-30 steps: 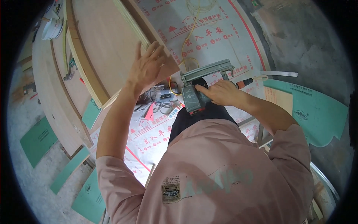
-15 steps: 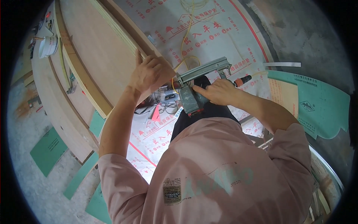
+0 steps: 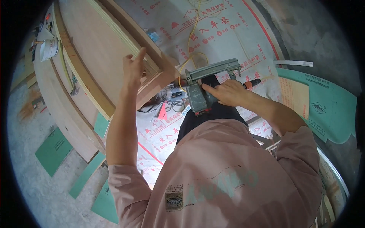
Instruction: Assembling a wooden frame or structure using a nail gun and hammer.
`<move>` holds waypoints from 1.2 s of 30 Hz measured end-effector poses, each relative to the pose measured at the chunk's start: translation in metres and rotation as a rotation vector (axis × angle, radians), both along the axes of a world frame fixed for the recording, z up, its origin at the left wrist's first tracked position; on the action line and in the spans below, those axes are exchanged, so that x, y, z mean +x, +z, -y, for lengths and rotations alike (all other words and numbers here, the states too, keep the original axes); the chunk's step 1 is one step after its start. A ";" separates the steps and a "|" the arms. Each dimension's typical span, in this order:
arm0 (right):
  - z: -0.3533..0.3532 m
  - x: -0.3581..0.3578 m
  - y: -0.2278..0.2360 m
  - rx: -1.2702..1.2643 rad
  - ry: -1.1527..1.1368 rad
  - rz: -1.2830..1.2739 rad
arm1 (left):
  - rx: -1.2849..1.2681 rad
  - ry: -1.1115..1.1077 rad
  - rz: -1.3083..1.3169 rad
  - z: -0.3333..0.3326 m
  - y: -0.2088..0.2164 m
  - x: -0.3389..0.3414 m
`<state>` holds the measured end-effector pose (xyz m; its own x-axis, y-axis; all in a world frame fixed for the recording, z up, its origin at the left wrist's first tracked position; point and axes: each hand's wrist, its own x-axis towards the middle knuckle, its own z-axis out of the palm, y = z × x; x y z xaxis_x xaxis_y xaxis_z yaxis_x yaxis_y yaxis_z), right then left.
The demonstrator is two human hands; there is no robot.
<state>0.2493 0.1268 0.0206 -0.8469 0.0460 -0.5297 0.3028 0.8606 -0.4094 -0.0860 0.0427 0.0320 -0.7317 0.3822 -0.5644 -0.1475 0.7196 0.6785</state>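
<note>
My left hand is at the near end of a layered plywood strip, its fingers bent round the strip's edge and partly hidden. That strip stands along a broad wooden panel, close to a second board edge. In my right hand is a grey-green nail gun, held by its handle with the long magazine lying across the far side. The nail gun hangs just right of the panel's near corner, above my dark trousers, and does not touch the wood. Fingers under its handle are hidden.
A yellow air hose runs over the printed floor sheet. Tools and cables lie below the panel corner. Green boards lie at right, others at left. A white bucket stands far left.
My left hand has slid off the panel's corner toward me and turned, so the strip's end now shows. My right hand and the nail gun appear slightly farther right.
</note>
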 end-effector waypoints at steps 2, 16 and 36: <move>0.000 -0.010 0.005 -0.030 0.019 0.014 | -0.097 -0.138 -0.044 -0.005 -0.013 -0.027; 0.004 -0.027 0.008 -0.004 0.059 -0.089 | 0.154 -0.309 -0.343 -0.003 -0.051 -0.012; 0.013 -0.042 0.009 0.197 0.183 -0.264 | 0.234 -0.297 -0.352 -0.005 -0.052 -0.004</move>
<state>0.2077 0.1135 0.0292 -0.9567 -0.0393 -0.2883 0.0430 0.9609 -0.2736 -0.0904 0.0474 -0.0197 -0.7026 0.6889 -0.1782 0.3065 0.5190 0.7979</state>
